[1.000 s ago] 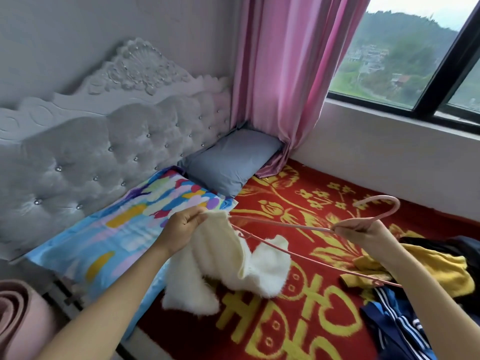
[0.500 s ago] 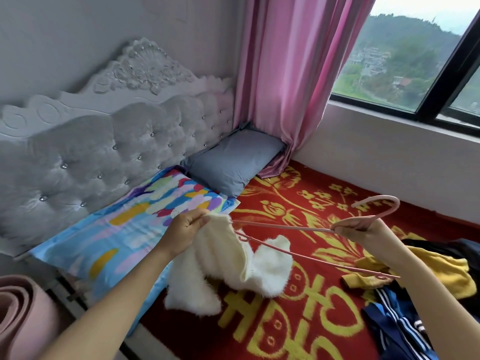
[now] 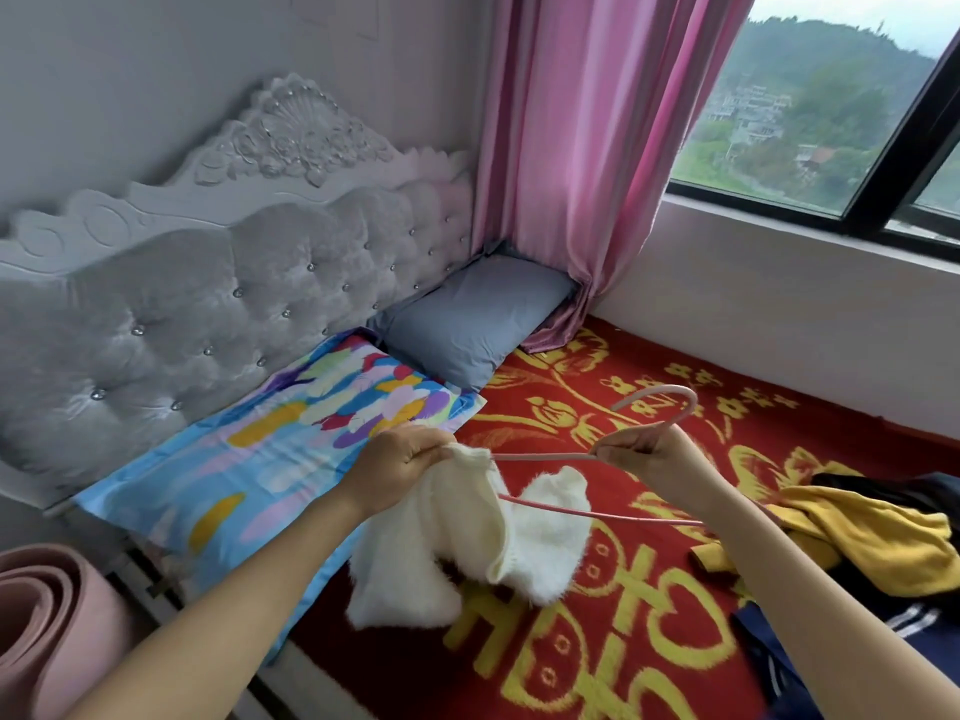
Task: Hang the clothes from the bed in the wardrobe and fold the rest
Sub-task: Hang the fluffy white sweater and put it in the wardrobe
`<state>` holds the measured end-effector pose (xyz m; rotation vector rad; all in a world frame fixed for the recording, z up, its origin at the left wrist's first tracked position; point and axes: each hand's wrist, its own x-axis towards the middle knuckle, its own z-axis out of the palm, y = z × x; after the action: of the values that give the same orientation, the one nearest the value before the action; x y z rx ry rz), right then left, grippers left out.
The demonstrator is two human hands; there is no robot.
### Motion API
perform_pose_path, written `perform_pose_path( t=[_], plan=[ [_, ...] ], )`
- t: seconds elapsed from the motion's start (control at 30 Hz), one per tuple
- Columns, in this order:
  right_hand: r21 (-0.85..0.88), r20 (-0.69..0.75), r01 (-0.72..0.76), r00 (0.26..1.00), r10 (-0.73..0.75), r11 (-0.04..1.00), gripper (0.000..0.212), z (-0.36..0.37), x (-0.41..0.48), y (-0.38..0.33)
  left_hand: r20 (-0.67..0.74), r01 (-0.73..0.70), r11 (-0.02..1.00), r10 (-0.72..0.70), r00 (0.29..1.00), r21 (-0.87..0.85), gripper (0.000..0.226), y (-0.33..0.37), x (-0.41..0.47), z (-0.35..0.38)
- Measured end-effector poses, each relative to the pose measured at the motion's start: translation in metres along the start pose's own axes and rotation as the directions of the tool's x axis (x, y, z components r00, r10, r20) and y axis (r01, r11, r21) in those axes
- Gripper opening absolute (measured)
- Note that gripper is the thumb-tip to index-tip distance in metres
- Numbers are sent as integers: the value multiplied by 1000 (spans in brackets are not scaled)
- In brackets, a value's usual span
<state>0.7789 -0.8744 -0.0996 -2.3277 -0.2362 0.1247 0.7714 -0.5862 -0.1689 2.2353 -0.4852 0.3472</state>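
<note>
Left fingers pinch the sweater, right fingers grip the hanger; next, I'd slide its arm in past my left fingers.

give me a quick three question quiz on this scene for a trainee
1. True or false: the right hand holds the pink hanger just below its hook.
2. What does the left hand grip?
A) a white sweater
B) a towel
C) a belt
3. Which pillow lies nearer the curtain: the grey pillow or the colourful pillow?

Key:
1. true
2. A
3. the grey pillow
</note>
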Motion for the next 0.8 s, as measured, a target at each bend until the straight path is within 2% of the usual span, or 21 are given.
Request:
perform_pose_path(
  t=[0.07, 0.2, 0.3, 0.33, 0.47, 0.57, 0.67, 0.73, 0.8],
  plan=[
    [-35, 12, 3, 1000, -3, 999, 13, 11, 3, -5, 34, 46, 994, -43, 999, -102, 16, 5, 2, 10],
    [-42, 13, -7, 1000, 7, 999, 16, 51, 0, -4, 85, 15, 995, -6, 996, -100, 18, 17, 0, 37],
    [167, -47, -64, 996, 72, 984, 39, 65, -5, 8, 89, -18, 998, 23, 996, -54, 20, 24, 2, 43],
    [239, -72, -71, 993, 91, 968, 41, 67, -6, 12, 89, -38, 999, 40, 995, -29, 20, 27, 4, 44],
    [473, -176, 9, 981, 85, 881, 20, 73, -12, 15, 153, -121, 993, 118, 981, 9, 24, 51, 13, 54],
    [562, -220, 81, 974, 54, 823, 16, 77, -17, 13, 154, -217, 973, 204, 967, 73, 26, 62, 17, 58],
    [582, -269, 137, 963, 31, 802, 22, 72, -20, 10, 167, -324, 937, 301, 939, 132, 28, 68, 21, 46],
    [616, -316, 190, 949, 18, 765, 24, 63, -21, 5, 180, -430, 862, 394, 901, 269, 25, 71, 25, 36],
    [655, -333, 231, 943, 0, 719, 23, 53, -22, -3, 132, -479, 788, 467, 875, 387, 28, 73, 29, 31]
  ],
)
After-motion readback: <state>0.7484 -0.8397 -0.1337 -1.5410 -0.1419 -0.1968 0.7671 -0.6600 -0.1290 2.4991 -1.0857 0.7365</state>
